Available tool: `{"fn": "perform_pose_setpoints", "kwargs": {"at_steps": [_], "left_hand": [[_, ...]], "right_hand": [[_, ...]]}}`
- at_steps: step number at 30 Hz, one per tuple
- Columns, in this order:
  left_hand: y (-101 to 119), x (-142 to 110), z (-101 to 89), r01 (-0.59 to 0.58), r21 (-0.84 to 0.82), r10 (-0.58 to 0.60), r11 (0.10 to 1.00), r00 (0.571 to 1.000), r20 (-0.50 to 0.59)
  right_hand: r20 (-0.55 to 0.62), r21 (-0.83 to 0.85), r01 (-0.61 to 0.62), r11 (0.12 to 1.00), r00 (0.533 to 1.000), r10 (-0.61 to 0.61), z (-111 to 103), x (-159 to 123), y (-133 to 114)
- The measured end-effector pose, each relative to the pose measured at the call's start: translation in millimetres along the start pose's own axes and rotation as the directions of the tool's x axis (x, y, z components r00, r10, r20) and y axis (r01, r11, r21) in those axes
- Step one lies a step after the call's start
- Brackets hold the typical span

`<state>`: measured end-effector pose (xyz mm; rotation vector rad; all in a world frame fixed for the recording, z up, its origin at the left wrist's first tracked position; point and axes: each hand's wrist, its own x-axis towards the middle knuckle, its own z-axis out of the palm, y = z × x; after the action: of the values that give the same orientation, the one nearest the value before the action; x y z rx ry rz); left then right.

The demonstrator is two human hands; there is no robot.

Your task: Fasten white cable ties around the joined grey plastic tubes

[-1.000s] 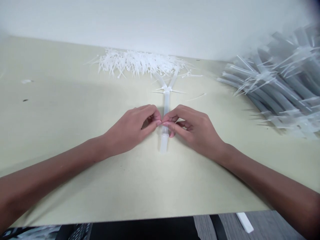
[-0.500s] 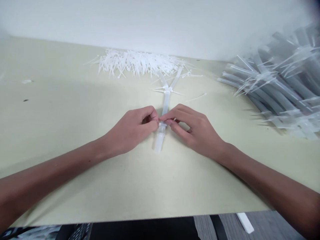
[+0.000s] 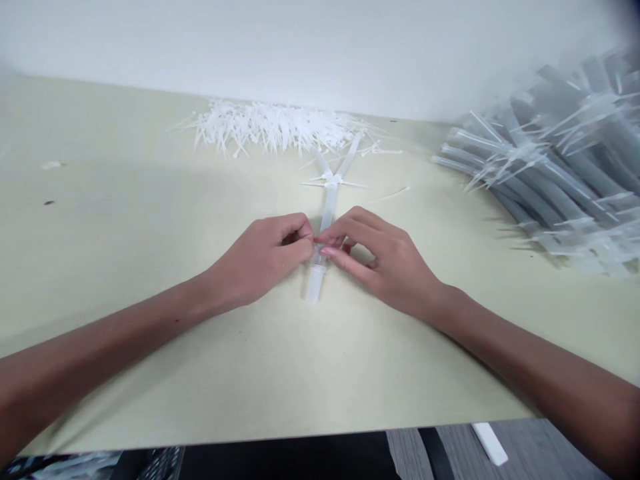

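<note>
- Where the two hands meet, the fingers of the left hand are curled tight and the fingertips of the right hand are drawn into a narrow pinch; both close on the same spot of the tube, and whatever small part lies under them is too hidden to name.
- Left hand: knuckles up, resting just left of the tube.
- Right hand: fingers angled in from the right, the palm raised over the tabletop.
- Translucent plastic tube: lying flat on the table between the hands, its short lower end projecting below the fingers and its upper length running away from the person.
- Cable tie: white, cinched around the tube at a fork, its tails sticking out to both sides.
- Two tube branches: splayed in a Y from that fork, reaching toward the pile of ties.
- Loose cable tie: single, lying apart on the table to the right of the fork.
- Pile of white nylon cable ties: tangled, at the far edge of the table against the wall.
- Heap of grey tubes: bundled with clear ties, stacked at the right.
- Table: pale green-beige top, with a small white scrap at the far left.
</note>
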<state>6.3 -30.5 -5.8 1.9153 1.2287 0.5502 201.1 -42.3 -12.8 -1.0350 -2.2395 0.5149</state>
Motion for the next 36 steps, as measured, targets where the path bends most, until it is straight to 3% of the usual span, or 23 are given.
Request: {"fn": "perform_pose_setpoints", "kwargs": {"at_steps": [36], "left_hand": [[1.4, 1.9, -2.0, 0.043, -0.017, -0.044, 0.999, 0.998, -0.041]], "right_hand": [[0.024, 0.009, -0.053, 0.999, 0.998, 0.053, -0.8, 1.7, 1.6]]}}
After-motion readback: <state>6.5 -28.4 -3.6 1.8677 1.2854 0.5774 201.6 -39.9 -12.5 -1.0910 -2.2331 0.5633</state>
